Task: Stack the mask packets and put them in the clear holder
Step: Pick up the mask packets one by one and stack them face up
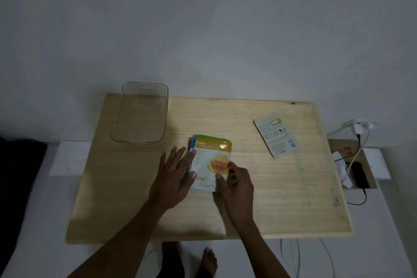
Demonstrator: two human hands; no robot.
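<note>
- Head view, centre of the frame: a small stack of mask packets (211, 160) lies flat on the wooden table (282, 198). The top one is a honey packet with a yellow band, and a blue edge of a lower packet peeks out at the stack's upper left corner, so the stack looks not yet squared.
- The left hand (174, 176) lies flat and spread against the left edge of the stack, fingers extended, gripping nothing. It seems to act as a stop so the packets can be pushed into line.
- The right hand (237, 184) sits at the stack's lower right corner, thumb and fingertips pinching or pressing the top packet. The fingers are curled on it, but whether it truly grips or only presses cannot be told.
- Right of centre, well apart from the stack, one more packet (275, 134) lies alone, printed back upward and tilted. It looks like it has yet to join the stack.
- Upper left of the table: the clear holder (142, 115) stands with nothing in it, its taller back wall with a handle slot away from the person. It is near the stack but not touching it.
- Far right of the frame, off the table: a white charger (358, 128) with cables and an open cardboard box (352, 165), no part of the task.
- Judgement: stacking is under way; loading the holder has not begun.
</note>
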